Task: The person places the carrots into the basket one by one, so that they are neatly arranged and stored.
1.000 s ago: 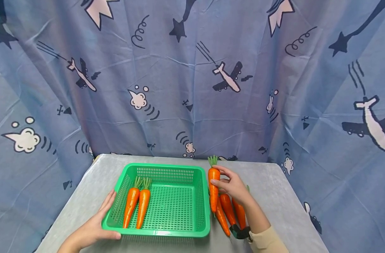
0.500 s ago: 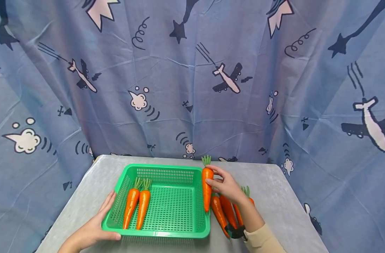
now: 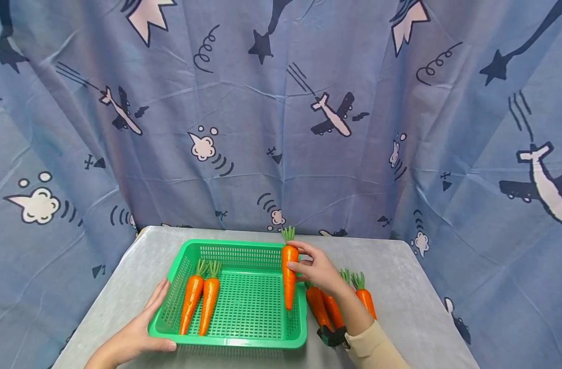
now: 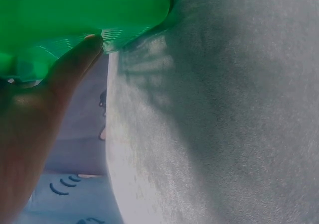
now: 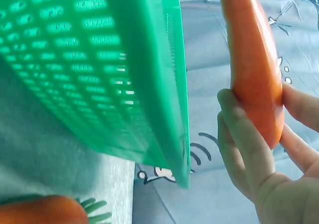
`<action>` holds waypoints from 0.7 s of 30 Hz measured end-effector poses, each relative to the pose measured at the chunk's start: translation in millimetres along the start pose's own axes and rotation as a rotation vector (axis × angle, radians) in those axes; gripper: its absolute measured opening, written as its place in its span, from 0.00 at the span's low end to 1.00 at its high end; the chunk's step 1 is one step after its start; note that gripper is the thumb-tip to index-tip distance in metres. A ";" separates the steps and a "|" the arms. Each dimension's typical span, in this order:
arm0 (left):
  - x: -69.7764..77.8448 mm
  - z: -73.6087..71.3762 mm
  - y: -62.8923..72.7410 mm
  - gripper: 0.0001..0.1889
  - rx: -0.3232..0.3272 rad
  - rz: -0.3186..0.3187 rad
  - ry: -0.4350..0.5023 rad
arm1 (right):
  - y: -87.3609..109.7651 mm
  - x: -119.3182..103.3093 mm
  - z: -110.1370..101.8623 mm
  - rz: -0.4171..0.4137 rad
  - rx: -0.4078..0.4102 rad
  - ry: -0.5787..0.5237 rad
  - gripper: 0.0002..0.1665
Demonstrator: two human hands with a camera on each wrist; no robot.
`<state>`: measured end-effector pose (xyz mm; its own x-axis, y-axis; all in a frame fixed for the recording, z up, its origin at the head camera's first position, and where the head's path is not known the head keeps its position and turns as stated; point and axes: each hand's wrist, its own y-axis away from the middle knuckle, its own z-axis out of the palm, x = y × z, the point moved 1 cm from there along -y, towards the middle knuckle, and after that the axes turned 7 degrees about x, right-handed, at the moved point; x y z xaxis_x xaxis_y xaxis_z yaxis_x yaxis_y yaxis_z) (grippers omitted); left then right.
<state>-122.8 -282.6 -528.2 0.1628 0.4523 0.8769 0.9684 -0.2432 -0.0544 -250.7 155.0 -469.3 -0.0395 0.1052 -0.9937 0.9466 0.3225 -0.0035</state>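
Observation:
My right hand [image 3: 315,267] pinches a carrot [image 3: 289,271] with green stalks near its top, above the right part of a green plastic basket [image 3: 230,340]. In the right wrist view that carrot [image 5: 254,59] sits between the thumb and fingers, beyond the basket's slotted wall [image 5: 144,74]. Two carrots [image 3: 192,297] lie side by side inside the basket at its left. Against the basket's left front corner rests my left hand [image 3: 135,328], fingers straight along the side and thumb along the front. The left wrist view shows one digit of this hand [image 4: 30,129] touching the basket wall.
Several carrots [image 3: 365,300] lie on the grey table [image 3: 415,307] right of the basket, partly covered by my right forearm. A blue patterned curtain [image 3: 244,113] hangs behind the table and along both sides.
My right hand has carried the carrot leftward, from beside the basket to over its right part. More of the loose carrots' stalks now show. The left hand and basket have stayed put.

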 end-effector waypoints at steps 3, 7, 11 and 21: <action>-0.1 0.7 0.2 0.64 0.006 0.009 0.006 | -3.5 0.1 5.7 -0.003 -0.013 0.007 0.35; -0.8 1.5 0.0 0.65 0.014 0.035 0.023 | -7.1 -1.3 13.6 0.002 -0.021 0.007 0.36; -1.6 1.3 0.0 0.65 0.011 0.032 0.011 | -9.7 -4.5 21.9 0.007 -0.023 0.002 0.36; -3.9 1.2 1.6 0.65 0.028 0.081 -0.055 | -15.6 -12.0 38.4 0.017 -0.070 0.036 0.33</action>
<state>-121.7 -283.8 -532.3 0.2505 0.4783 0.8417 0.9563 -0.2575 -0.1383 -252.7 112.6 -461.7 -0.0365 0.1441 -0.9889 0.9224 0.3857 0.0222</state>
